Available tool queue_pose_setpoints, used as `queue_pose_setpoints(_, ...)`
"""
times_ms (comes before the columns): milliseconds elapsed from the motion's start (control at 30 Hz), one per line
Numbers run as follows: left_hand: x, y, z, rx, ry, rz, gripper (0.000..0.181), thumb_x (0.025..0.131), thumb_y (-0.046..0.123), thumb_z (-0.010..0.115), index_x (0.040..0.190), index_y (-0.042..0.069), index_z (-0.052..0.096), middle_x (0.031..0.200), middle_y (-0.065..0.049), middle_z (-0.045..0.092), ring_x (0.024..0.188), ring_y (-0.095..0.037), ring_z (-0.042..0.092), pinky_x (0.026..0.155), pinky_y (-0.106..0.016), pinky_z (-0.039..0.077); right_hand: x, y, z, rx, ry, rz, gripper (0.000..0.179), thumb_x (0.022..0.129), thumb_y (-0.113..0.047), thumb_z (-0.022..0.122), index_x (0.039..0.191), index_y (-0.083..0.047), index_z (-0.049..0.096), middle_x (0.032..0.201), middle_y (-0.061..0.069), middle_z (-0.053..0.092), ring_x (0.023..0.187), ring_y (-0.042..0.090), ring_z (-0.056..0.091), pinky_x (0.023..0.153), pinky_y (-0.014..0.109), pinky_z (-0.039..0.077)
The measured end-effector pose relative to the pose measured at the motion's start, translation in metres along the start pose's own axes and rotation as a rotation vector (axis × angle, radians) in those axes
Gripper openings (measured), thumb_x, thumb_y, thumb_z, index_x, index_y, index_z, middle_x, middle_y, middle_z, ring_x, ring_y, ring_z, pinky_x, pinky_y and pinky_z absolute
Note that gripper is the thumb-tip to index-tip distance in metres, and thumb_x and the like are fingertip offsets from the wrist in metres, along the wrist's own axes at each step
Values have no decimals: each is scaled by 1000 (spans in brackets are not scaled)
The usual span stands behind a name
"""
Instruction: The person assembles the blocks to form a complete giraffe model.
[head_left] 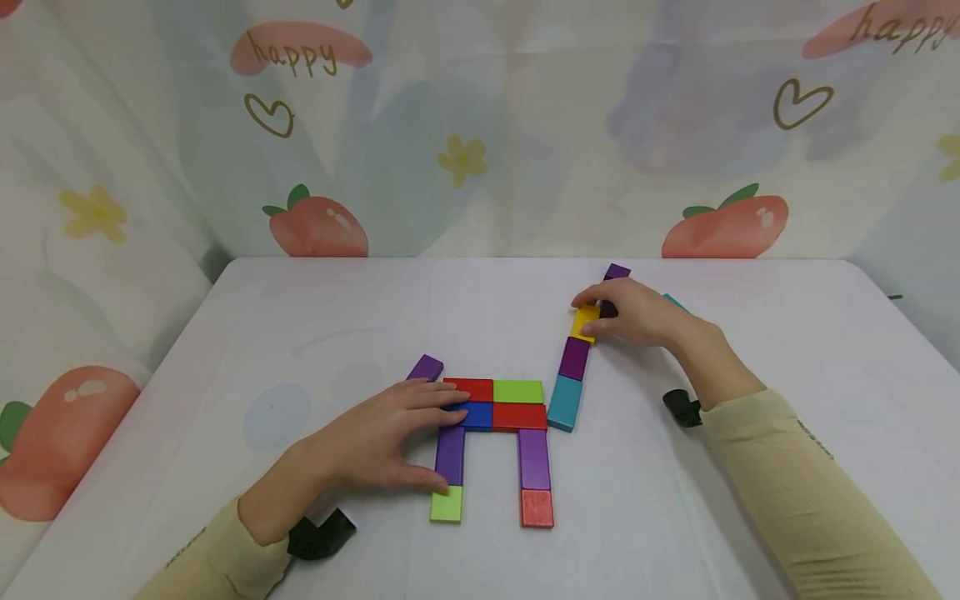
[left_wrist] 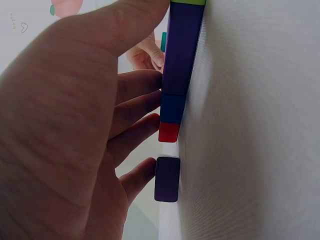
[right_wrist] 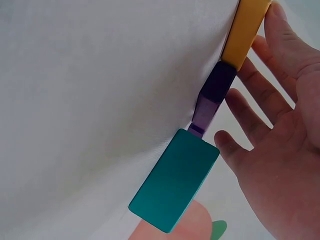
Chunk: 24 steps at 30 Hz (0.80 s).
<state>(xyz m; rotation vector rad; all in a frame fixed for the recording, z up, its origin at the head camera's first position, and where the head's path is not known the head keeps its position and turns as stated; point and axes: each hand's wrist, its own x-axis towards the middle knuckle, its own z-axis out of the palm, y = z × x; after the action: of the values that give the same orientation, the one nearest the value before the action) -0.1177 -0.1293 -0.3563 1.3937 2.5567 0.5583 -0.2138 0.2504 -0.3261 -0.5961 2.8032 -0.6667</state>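
Flat coloured blocks lie joined in a figure on the white table. My left hand [head_left: 382,433] spreads over its left side, fingertips resting on the red block [head_left: 472,389] and blue block [head_left: 477,416]. Its thumb touches the meeting of the left purple block [head_left: 450,457] and lime block [head_left: 446,506]. A tilted purple block [left_wrist: 167,179] lies under the little fingertip. My right hand [head_left: 637,312] lies over the slanted row, thumb and forefinger touching the yellow block [head_left: 585,322]. Below that are a dark purple block [head_left: 574,358] and a teal block [head_left: 566,402].
Another lime block [head_left: 517,391], a red block [head_left: 519,417], a purple block [head_left: 534,459] and a light red block [head_left: 537,509] form the figure's right side. Beyond my right hand lie a purple block [head_left: 617,271] and a separate teal block [right_wrist: 174,180]. A patterned curtain [head_left: 510,125] hangs behind.
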Motion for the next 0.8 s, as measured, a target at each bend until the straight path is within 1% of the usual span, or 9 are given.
queue_pose_setpoints(233, 0, -1, 2, 10, 9, 9, 79, 84, 65, 70, 144, 15, 59, 156, 4, 43, 146, -20, 33, 118, -49, 28, 2, 0, 0, -6, 12, 5, 42, 92, -14, 76, 130, 0, 65, 119, 15, 65, 109, 32, 55, 98, 51, 47)
queue_pose_setpoints(433, -1, -1, 2, 9, 9, 6, 79, 84, 66, 70, 144, 16, 59, 156, 4, 43, 146, -20, 34, 117, -49, 28, 2, -2, 0, -5, -6, 16, 42, 93, -15, 74, 132, -1, 64, 122, 15, 64, 112, 33, 54, 101, 53, 45)
queue_pose_setpoints(533, 0, 0, 1, 5, 1, -6, 79, 83, 65, 70, 145, 16, 58, 156, 4, 43, 146, -18, 33, 118, -48, 27, 0, -2, -1, -2, 1, 15, 43, 94, -15, 74, 133, -1, 63, 120, 15, 64, 111, 33, 54, 99, 53, 46)
queue_pose_setpoints(700, 0, 0, 1, 4, 0, -13, 80, 82, 64, 72, 145, 17, 58, 157, 5, 42, 147, -17, 32, 118, -47, 26, -4, 3, -9, -5, 71, 73, 44, 96, -17, 70, 136, -2, 60, 120, 18, 63, 112, 36, 53, 102, 56, 43)
queue_pose_setpoints(800, 0, 0, 1, 3, 6, -7, 79, 83, 66, 70, 145, 17, 58, 157, 5, 42, 146, -18, 32, 118, -49, 27, -6, 10, -16, -14, 86, 121, 49, 95, -18, 71, 138, 1, 57, 127, 22, 59, 117, 39, 50, 107, 59, 38)
